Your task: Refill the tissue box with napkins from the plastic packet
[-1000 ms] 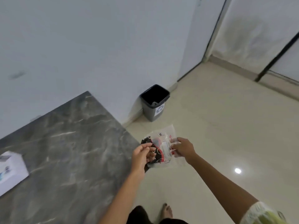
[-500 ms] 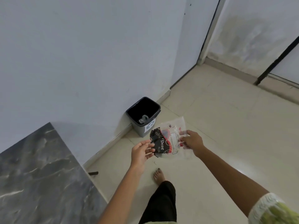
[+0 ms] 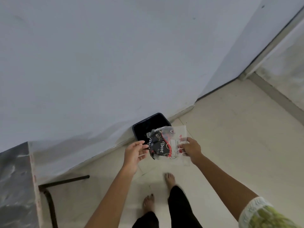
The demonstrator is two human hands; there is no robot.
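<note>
The plastic packet [image 3: 166, 144], clear with black and red print, looks flat and hangs in the air just over the near rim of a dark bin [image 3: 144, 127]. My right hand [image 3: 190, 148] pinches its right edge. My left hand [image 3: 134, 153] is at the packet's left edge, fingers spread, fingertips touching or almost touching it. The tissue box is out of view.
The bin stands on the pale tiled floor against the white wall [image 3: 115, 63], with something light inside. A grey marble table [image 3: 14, 186] with a dark metal leg [image 3: 49, 206] is at the left edge. My bare feet [image 3: 169, 178] stand on the floor below.
I have walked away from the table toward the bin; the bin is now right under the packet. The left hand's fingers have spread at the packet's edge. The tissue box left the view.
</note>
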